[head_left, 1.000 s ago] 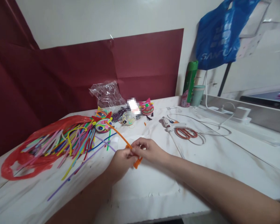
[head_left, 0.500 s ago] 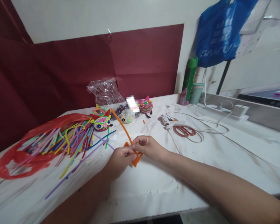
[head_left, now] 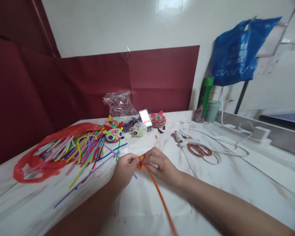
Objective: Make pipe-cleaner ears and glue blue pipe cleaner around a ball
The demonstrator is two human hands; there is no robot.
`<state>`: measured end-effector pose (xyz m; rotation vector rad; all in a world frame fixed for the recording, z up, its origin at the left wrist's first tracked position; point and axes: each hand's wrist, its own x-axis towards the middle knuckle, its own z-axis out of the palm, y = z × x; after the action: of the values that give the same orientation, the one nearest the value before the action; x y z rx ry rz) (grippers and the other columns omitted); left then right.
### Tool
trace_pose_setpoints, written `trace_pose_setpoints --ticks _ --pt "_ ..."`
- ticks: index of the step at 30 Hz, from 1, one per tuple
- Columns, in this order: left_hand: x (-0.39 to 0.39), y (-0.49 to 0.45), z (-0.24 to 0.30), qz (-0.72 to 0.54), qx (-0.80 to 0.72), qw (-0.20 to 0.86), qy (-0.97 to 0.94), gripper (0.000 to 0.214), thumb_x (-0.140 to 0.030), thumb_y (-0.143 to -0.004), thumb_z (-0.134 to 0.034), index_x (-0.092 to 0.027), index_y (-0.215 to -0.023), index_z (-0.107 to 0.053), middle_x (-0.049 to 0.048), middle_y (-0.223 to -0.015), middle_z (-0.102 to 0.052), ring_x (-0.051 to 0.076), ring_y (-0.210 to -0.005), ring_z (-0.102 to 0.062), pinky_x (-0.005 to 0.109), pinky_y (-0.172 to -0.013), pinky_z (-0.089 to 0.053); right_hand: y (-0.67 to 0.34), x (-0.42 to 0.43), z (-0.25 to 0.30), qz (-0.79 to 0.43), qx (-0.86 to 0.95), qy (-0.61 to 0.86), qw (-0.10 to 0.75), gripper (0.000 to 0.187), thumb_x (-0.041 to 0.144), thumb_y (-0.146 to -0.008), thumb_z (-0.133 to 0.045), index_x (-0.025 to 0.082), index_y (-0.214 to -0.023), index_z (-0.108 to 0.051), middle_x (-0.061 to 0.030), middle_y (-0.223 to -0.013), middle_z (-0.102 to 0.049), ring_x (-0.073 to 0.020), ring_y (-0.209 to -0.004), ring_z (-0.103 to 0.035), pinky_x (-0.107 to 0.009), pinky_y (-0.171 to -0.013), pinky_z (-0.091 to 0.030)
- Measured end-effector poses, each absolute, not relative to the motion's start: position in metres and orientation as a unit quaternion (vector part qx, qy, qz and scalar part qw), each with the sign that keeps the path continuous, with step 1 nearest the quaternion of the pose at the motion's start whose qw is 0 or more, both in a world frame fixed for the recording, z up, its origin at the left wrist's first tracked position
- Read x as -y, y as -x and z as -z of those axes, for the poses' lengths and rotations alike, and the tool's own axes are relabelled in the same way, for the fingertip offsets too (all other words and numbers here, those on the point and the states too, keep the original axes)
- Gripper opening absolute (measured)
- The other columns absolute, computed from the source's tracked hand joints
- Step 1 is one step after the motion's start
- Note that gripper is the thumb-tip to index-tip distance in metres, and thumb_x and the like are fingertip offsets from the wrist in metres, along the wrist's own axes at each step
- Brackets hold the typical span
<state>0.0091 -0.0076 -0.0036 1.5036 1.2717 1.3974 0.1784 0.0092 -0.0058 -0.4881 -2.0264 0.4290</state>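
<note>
Pinching a small, bent orange bundle of fuzzy craft stem [head_left: 139,166] between the thumb and fingers of your left hand [head_left: 124,170], you hold it just above the surface [head_left: 238,183], midway between its left and right sides. The thumb and fingers of your right hand [head_left: 159,164] are pressed together at the bundle's right side, apparently gripping the long, thin orange fuzzy stem [head_left: 159,191] where it meets the bundle; your knuckles hide the exact contact. From there the stem slants down toward the front edge of the surface, over a white paper sheet [head_left: 147,203].

What is done, as far as you show it, is the compact part: it is bent and gathered between your two hands. What is left looks considerable, since the slanting length is nearly straight and unwrapped, so I judge the piece only partly shaped. Whether the stem is fastened to the bundle, I cannot tell.

Toward the left edge, a heap of multicoloured fuzzy stems [head_left: 80,147] lies untouched on a red plastic bag [head_left: 30,167]. Toward the back edge sits a round, horned, multicoloured face ornament [head_left: 113,134], apart from your hands. The white glue gun [head_left: 190,141], right of your hands, also lies untouched.
</note>
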Motion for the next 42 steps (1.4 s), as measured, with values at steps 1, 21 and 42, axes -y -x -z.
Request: trace_pose_setpoints --ticks 1,21,42 --pt "0.009 -0.008 0.002 -0.549 -0.494 0.305 -0.601 0.01 -0.021 -0.067 -0.059 -0.018 -0.06 -0.066 0.0006 -0.058 -0.063 0.016 -0.058 -0.057 0.026 -0.058 -0.042 -0.179 -0.009 0.004 -0.206 0.821 0.217 0.487 0.012 0.023 -0.085 -0.056 0.023 -0.082 -0.068 -0.0069 -0.082 -0.064 -0.02 -0.082 -0.058 -0.035 -0.077 -0.046" --pt "0.014 -0.009 0.0 -0.555 -0.443 0.343 -0.615 0.011 -0.024 -0.073 -0.059 -0.017 -0.067 -0.066 0.0008 -0.065 -0.063 0.016 -0.063 -0.057 0.025 -0.061 -0.044 -0.167 -0.01 0.006 -0.597 0.599 0.316 0.43 0.041 0.052 -0.058 -0.078 0.017 -0.07 -0.059 0.0059 -0.05 -0.055 -0.0073 -0.046 -0.043 -0.022 -0.048 -0.032" --pt "0.009 -0.004 0.01 -0.528 -0.455 0.404 -0.592 0.017 -0.03 -0.072 -0.063 -0.016 -0.063 -0.062 -0.0014 -0.055 -0.059 0.012 -0.053 -0.049 0.024 -0.053 -0.038 -0.168 -0.008 0.007 -0.548 0.63 0.351 0.424 0.009 0.024 -0.065 -0.062 0.016 -0.061 -0.06 0.0042 -0.051 -0.055 -0.008 -0.048 -0.045 -0.021 -0.05 -0.033"
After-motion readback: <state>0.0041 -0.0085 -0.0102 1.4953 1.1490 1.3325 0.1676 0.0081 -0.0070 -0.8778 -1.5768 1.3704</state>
